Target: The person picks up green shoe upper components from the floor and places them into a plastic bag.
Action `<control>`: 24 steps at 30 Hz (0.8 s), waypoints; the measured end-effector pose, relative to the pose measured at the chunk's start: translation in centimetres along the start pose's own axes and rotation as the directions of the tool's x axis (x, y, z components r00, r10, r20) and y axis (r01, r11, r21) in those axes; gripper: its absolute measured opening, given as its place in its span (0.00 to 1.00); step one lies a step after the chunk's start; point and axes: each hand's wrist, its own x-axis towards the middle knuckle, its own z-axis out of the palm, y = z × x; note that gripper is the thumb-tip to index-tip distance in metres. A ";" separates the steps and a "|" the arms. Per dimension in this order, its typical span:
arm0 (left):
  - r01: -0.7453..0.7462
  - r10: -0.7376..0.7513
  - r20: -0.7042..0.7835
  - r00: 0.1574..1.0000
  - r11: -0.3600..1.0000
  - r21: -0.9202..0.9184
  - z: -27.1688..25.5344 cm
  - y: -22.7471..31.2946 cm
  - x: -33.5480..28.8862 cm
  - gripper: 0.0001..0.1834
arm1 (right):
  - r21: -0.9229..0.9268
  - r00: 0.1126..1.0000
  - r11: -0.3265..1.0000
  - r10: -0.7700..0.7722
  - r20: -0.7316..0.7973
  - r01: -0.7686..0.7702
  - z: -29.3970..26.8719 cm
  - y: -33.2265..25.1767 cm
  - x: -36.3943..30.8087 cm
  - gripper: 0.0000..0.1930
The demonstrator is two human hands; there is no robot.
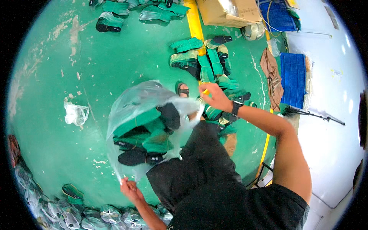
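Note:
A large clear plastic bag (134, 96) hangs wide at the middle, with bundles of green and black shoe insoles (157, 140) inside. At the bag's near lower corner, my left hand (132, 189) pinches its edge. My right hand (217, 99), with a dark watch on the wrist, has curled fingers at the bag's far right rim; the grip is partly blurred. A black insole (140, 157) faces up at the bottom of the load. My black-clothed leg (207, 149) is beside the bag.
Stacks of insoles (184, 61) lie on the green floor ahead and right, others (157, 13) at the far edge. A cardboard box (230, 13) stands far right. Filled clear bags (111, 214) line the near left. A crumpled plastic bag (76, 114) lies left.

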 end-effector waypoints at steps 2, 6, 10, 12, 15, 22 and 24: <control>0.055 -0.033 -0.202 0.979 0.993 0.102 3.2 -0.5 0.2 0.11 | -0.043 0.985 0.984 0.171 -0.006 -0.171 1.8 11.2 2.5 0.18; 0.151 -0.087 -0.320 0.944 0.972 0.182 6.4 -2.4 2.0 0.08 | -0.398 0.980 0.907 0.183 0.078 -0.138 7.1 30.9 8.2 0.26; -0.171 0.195 0.245 0.950 -0.332 0.927 8.8 -2.0 2.3 0.12 | -0.490 0.964 0.851 -0.061 0.260 0.186 11.7 43.3 16.7 0.29; 0.046 0.268 -0.143 0.953 0.338 0.940 11.8 -2.6 2.0 0.06 | -0.641 0.944 0.729 -0.024 0.328 0.241 13.7 46.7 20.4 0.32; 0.126 0.252 -0.147 0.956 0.101 0.987 14.8 -3.2 0.8 0.10 | -0.749 0.895 0.511 -0.099 0.436 0.422 15.5 49.3 24.6 0.44; 0.055 0.116 -0.033 0.993 -0.200 0.978 14.6 -4.7 1.4 0.11 | -0.686 0.907 0.629 -0.076 0.415 0.366 18.0 50.9 23.7 0.47; 0.366 0.085 -0.385 0.919 0.177 0.914 15.7 -4.3 1.6 0.11 | -0.684 0.904 0.620 -0.105 0.414 0.385 18.6 50.6 22.6 0.47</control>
